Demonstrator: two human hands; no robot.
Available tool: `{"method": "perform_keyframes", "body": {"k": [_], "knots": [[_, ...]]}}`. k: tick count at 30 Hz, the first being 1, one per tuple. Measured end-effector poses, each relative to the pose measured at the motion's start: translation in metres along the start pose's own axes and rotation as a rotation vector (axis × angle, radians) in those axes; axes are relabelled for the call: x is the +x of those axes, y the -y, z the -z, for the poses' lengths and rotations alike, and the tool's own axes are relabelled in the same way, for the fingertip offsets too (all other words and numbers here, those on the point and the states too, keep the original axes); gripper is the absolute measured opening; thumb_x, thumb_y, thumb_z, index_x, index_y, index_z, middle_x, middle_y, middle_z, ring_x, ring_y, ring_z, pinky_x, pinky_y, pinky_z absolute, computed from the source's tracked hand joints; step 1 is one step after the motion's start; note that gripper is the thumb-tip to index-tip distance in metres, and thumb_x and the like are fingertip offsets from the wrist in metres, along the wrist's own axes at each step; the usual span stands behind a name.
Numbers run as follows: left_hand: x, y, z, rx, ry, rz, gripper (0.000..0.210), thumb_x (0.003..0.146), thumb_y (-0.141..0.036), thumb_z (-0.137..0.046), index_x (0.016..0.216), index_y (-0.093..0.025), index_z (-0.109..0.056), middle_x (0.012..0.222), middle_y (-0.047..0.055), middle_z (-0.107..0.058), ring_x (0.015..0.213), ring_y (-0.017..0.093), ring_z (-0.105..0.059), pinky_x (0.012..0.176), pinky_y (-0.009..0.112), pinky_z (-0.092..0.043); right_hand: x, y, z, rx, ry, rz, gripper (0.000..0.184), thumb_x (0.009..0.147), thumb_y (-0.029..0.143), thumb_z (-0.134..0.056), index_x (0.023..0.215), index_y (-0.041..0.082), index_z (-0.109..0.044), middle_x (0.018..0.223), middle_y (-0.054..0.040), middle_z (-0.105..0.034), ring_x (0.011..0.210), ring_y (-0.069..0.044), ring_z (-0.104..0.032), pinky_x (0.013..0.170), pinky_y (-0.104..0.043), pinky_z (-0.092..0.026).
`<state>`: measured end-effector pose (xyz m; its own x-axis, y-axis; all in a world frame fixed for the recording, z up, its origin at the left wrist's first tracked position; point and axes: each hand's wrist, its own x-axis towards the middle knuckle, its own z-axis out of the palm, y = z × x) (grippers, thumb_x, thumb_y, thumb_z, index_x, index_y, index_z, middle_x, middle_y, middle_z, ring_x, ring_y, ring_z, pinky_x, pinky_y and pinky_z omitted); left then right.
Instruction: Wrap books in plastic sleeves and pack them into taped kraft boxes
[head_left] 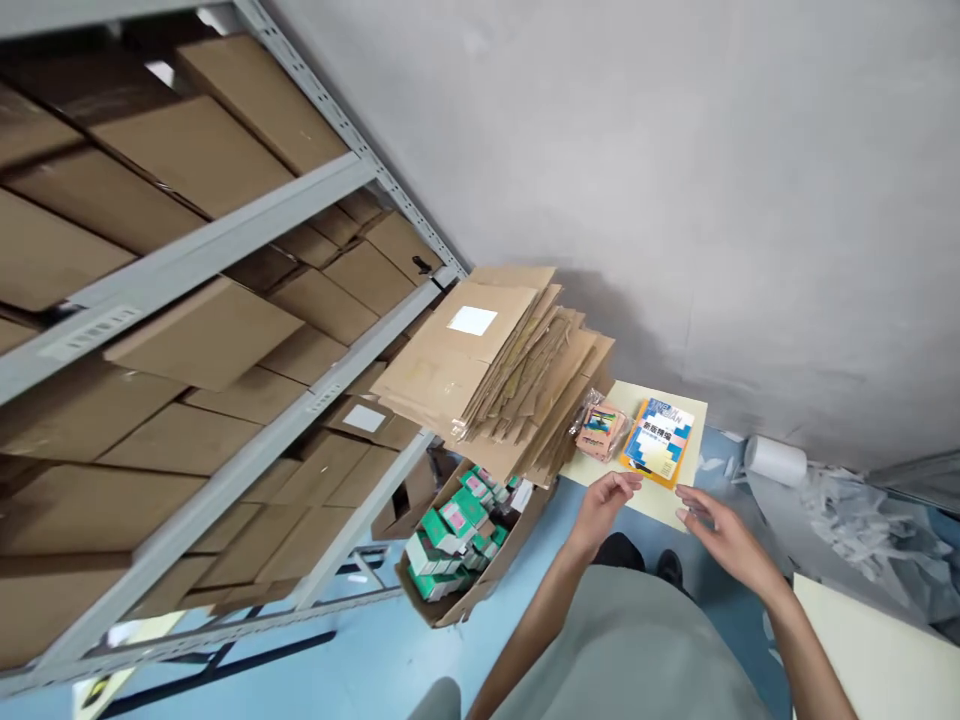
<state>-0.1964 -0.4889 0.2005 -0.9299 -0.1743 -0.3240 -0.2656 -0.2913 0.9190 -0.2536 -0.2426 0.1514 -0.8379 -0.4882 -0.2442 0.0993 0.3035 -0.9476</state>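
My left hand (606, 508) hovers at the near edge of a small pale yellow table, fingers stretched forward with nothing visible in them. Opposite it, my right hand (721, 533) is also open, its thumb and fingers apart. Just beyond both hands lies a blue, white and yellow book (660, 438) with an orange one showing beneath its edge. Left of the book sits a plastic-wrapped pink pack (601, 430) with a colourful picture on it. Whether my left fingertips touch the book's lower edge, I cannot tell.
Flattened cardboard (487, 350) is piled high left of the table (691, 410). Below it, an open carton (491, 580) holds green and white boxes. Metal shelving (247, 225) full of brown cartons fills the left. A white roll (776, 462) and crumpled wrapping (870, 520) lie right.
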Motion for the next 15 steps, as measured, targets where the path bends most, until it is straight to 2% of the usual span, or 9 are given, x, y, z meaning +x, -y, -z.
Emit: {"method": "perform_keyframes", "body": {"k": [4, 7, 11, 15], "knots": [[0.018, 0.012, 0.018, 0.008, -0.109, 0.039, 0.029, 0.076, -0.044, -0.090, 0.085, -0.021, -0.075, 0.123, 0.013, -0.081, 0.114, 0.031, -0.074, 0.107, 0.046, -0.052, 0.036, -0.021, 0.004, 0.008, 0.098, -0.059, 0.072, 0.089, 0.079, -0.066, 0.132, 0.022, -0.075, 0.142, -0.0175, -0.074, 0.128, -0.037, -0.073, 0.112, -0.052, -0.058], [0.046, 0.030, 0.038, 0.051, -0.131, 0.077, 0.032, 0.077, -0.045, -0.089, 0.096, -0.022, -0.080, 0.121, 0.013, -0.081, 0.112, 0.031, -0.074, 0.105, 0.047, -0.053, 0.059, -0.034, 0.003, 0.003, 0.121, -0.087, 0.072, 0.087, 0.081, -0.065, 0.126, 0.021, -0.076, 0.136, -0.0177, -0.077, 0.120, -0.036, -0.076, 0.107, -0.051, -0.061], [0.100, 0.056, 0.060, 0.173, -0.099, 0.115, 0.038, 0.072, -0.049, -0.090, 0.096, -0.021, -0.080, 0.116, 0.014, -0.081, 0.114, 0.035, -0.073, 0.107, 0.050, -0.054, 0.085, -0.042, -0.003, -0.032, 0.120, -0.136, 0.066, 0.087, 0.077, -0.066, 0.120, 0.021, -0.078, 0.126, -0.0160, -0.081, 0.113, -0.036, -0.078, 0.102, -0.049, -0.063], [0.150, 0.081, 0.069, 0.267, 0.000, 0.152, 0.043, 0.075, -0.051, -0.088, 0.104, -0.021, -0.078, 0.121, 0.016, -0.079, 0.124, 0.037, -0.071, 0.113, 0.052, -0.051, 0.107, -0.049, -0.012, -0.117, 0.019, -0.213, 0.046, 0.092, 0.061, -0.068, 0.108, 0.020, -0.080, 0.121, -0.0161, -0.082, 0.112, -0.035, -0.078, 0.102, -0.047, -0.062]]}}
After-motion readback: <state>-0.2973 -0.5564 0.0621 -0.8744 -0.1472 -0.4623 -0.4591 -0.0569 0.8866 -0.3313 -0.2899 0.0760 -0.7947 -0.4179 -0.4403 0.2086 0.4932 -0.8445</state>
